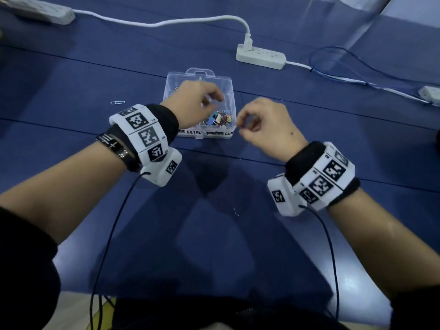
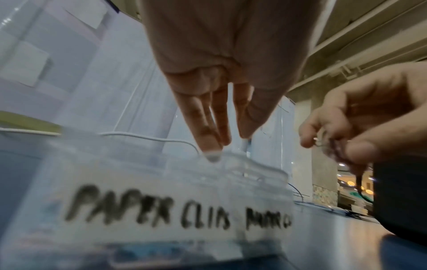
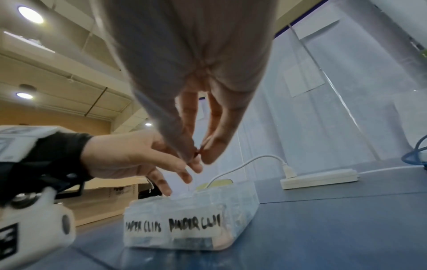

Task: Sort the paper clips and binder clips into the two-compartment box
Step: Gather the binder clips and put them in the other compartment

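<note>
A clear two-compartment box [image 1: 173, 80] stands mid-table, its front labelled "PAPER CLIPS" [image 2: 148, 210] and "BINDER CLIPS" [image 3: 194, 224]. Coloured binder clips [image 1: 219, 119] fill the right compartment. The left one is mostly hidden under my left hand [image 1: 215, 100]. That hand hovers over the box with its fingers [image 2: 211, 146] straight and pointing down, holding nothing I can see. Just right of the box's front corner, my right hand [image 1: 240, 126] pinches a small dark clip [image 3: 197, 150] between thumb and fingertip; I cannot tell which kind. One loose paper clip [image 1: 117, 102] lies left of the box.
A white power strip [image 1: 260, 57] with a plugged cable lies behind the box. A blue cable [image 1: 345, 67] loops at the back right. Another strip [image 1: 42, 10] sits at the far left, and a third [image 1: 429, 92] at the right edge. A blue cloth covers the table.
</note>
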{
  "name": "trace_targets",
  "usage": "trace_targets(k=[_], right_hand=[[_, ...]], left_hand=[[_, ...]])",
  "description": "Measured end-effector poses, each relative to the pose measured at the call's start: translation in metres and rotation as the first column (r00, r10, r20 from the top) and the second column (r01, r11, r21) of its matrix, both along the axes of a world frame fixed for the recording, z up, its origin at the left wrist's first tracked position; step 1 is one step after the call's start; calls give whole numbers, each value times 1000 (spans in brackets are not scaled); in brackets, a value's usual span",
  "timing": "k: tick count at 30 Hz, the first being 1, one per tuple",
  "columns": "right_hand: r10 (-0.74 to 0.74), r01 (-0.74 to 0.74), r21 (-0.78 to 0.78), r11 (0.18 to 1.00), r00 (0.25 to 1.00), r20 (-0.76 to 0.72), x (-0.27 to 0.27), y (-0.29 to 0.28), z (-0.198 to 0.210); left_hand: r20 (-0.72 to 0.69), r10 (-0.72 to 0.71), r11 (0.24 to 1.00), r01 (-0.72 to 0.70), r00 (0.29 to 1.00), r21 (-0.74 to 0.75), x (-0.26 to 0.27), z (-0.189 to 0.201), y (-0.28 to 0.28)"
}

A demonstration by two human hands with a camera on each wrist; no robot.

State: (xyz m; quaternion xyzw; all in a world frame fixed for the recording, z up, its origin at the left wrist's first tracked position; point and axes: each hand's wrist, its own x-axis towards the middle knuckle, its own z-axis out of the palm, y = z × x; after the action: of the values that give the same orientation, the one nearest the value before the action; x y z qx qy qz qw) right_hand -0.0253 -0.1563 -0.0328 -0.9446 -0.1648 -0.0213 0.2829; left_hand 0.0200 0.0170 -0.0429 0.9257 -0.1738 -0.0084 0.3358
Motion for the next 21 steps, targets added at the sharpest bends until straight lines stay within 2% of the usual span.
trace_targets(k=[2, 5, 8, 11, 15, 21], right_hand=[[-48, 45, 67, 997, 998, 43, 16, 7, -1], [-83, 78, 100, 992, 996, 45, 36, 18, -7], [-82, 82, 71, 994, 997, 1, 43, 23, -17], [-65, 66, 16, 998, 997, -31, 40, 18, -22], [-98, 95, -46, 994, 994, -52, 33, 2, -22], [-28, -47, -270, 962, 963, -268, -16, -10, -25]], left_hand=[[33, 63, 998, -64, 997, 14, 5, 6, 14], [34, 184, 963, -187, 982, 194, 18, 9, 39], [-37, 278, 859, -231, 960, 457, 30, 0, 66], [-111, 346, 746, -202, 931, 634, 37, -14, 86], [-102, 369, 655, -180, 924, 734, 41, -26, 95], [-41, 335, 627, -190, 941, 756, 45, -27, 89]])
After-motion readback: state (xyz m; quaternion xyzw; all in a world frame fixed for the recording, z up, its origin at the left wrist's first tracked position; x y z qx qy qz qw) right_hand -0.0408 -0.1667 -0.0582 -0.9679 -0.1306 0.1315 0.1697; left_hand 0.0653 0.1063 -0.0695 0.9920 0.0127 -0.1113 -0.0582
